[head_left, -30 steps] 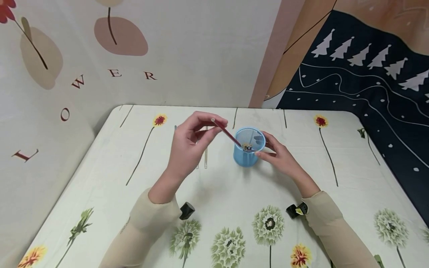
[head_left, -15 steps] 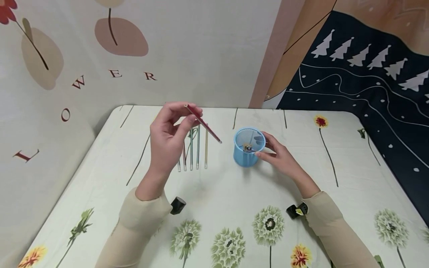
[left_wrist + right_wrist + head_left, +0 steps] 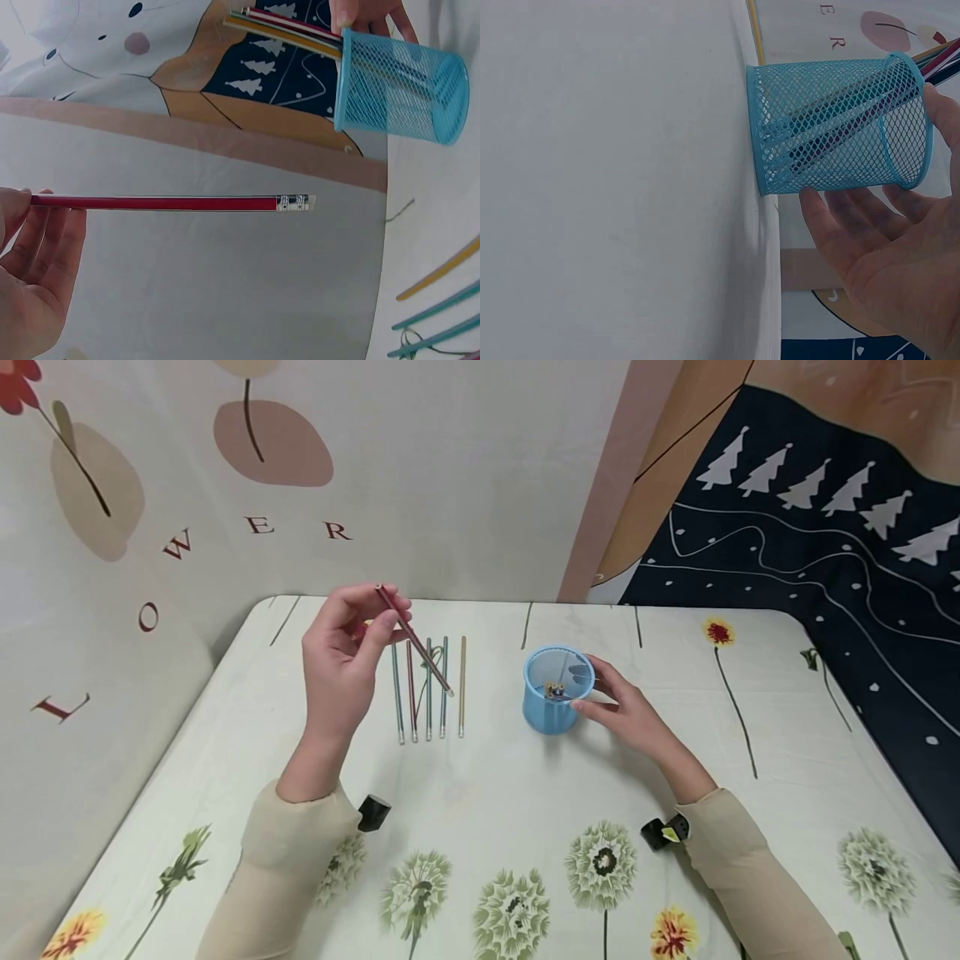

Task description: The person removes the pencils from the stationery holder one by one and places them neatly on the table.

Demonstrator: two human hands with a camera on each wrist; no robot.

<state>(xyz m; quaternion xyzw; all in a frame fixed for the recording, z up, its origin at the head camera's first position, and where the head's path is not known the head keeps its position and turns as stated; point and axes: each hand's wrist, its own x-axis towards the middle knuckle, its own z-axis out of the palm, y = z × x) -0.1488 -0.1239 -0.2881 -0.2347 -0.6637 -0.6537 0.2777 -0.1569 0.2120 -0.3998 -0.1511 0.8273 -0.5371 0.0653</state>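
My left hand (image 3: pixel 337 660) pinches a red pencil (image 3: pixel 415 639) near one end, held slanting above the table. In the left wrist view the pencil (image 3: pixel 165 203) points its white eraser end away from the fingers. My right hand (image 3: pixel 628 712) holds the side of a blue mesh pencil cup (image 3: pixel 550 714) standing upright on the table. Several pencils (image 3: pixel 937 61) lean inside the cup, their ends past its rim. Left of the cup lie several pencils in a row, among them a yellow pencil (image 3: pixel 462 685), a red pencil (image 3: pixel 411 685) and a teal pencil (image 3: pixel 397 693).
A white flower-print cloth (image 3: pixel 510 802) covers the table. Printed hangings stand behind it, one pale with letters (image 3: pixel 337 530), one dark with white trees (image 3: pixel 817 485). Each wrist wears a small black camera (image 3: pixel 373 812).
My left hand moves left, carrying the red pencil away from the cup's mouth to over the row of pencils, which comes back into view. The right hand and cup stay put.
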